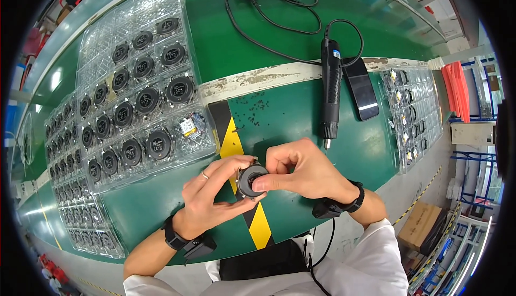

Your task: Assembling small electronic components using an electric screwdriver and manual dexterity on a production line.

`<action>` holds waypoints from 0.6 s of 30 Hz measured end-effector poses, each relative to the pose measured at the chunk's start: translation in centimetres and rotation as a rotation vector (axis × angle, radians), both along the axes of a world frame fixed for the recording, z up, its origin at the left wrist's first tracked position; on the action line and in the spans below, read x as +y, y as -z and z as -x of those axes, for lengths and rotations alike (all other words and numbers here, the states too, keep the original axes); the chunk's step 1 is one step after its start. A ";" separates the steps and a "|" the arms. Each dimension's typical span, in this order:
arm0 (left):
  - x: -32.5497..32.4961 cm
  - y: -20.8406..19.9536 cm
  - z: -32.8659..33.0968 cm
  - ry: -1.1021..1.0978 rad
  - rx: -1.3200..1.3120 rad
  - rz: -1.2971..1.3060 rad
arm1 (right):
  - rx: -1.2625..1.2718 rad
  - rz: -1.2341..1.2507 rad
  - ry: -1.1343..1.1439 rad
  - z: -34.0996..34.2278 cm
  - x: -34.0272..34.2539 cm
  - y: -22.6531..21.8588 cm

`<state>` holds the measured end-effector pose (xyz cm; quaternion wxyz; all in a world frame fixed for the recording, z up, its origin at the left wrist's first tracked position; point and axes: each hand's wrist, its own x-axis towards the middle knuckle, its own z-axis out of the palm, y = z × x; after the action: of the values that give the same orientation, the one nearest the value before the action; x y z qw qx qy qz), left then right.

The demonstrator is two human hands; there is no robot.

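Between my hands, above the yellow-and-black tape on the green bench, is a round black watch case [245, 180]. My left hand [214, 188] grips it by the rim, thumb below and fingers above. From the right, my right hand [301, 170] presses its thumb on the dark round face, with the other fingers curled in. Whether a small part sits under that thumb is hidden. Beyond my hands, many tiny black screws [251, 108] lie scattered on the bench. A black electric screwdriver [330, 92] lies past my right hand, its bit toward me.
Clear plastic trays [207, 148] with rows of round black cases fill the left side. Beside the screwdriver lies a black phone [361, 89]. Another tray [411, 118] with small parts stands at the right edge. A black cable [269, 49] loops across the back.
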<state>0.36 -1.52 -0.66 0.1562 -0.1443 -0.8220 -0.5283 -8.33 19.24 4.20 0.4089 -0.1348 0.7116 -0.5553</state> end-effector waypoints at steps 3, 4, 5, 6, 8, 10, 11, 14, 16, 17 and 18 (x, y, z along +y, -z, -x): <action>-0.2 -0.2 -0.3 -0.018 -0.007 0.133 | 0.104 -0.008 -0.015 -0.1 0.2 0.0; -0.2 -0.1 -0.4 -0.021 -0.008 0.135 | 0.158 -0.012 -0.022 -0.1 0.2 0.0; -0.1 0.1 -0.6 -0.027 -0.009 0.135 | 0.156 -0.009 -0.025 -0.1 0.2 -0.1; -0.1 0.3 -0.7 -0.035 -0.011 0.135 | 0.146 -0.012 -0.018 -0.1 0.1 -0.1; 0.1 0.4 -0.8 -0.041 -0.012 0.130 | 0.127 -0.026 0.000 -0.2 0.0 -0.2; 0.2 0.5 -0.6 -0.034 -0.008 0.123 | 0.116 -0.009 0.018 -0.3 0.1 -0.3; 0.2 0.5 -0.5 -0.031 -0.006 0.119 | 0.106 0.007 0.038 -0.4 0.2 -0.3; 0.0 0.6 0.0 -0.011 0.002 0.106 | 0.175 0.031 0.036 -0.5 0.5 -0.6; 0.0 0.7 -0.1 -0.002 0.006 0.099 | 0.342 0.039 0.014 -0.6 0.6 -0.9; 0.0 0.7 -0.1 0.003 -0.009 0.097 | 0.343 0.036 0.015 -0.6 0.6 -0.8; 0.0 0.7 -0.1 0.009 -0.024 0.096 | 0.342 0.062 0.016 -0.4 0.6 -0.6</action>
<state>0.44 -1.52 -1.36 0.1366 -0.1490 -0.8476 -0.4907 -7.97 19.87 4.81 0.2731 -0.2340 0.7543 -0.5493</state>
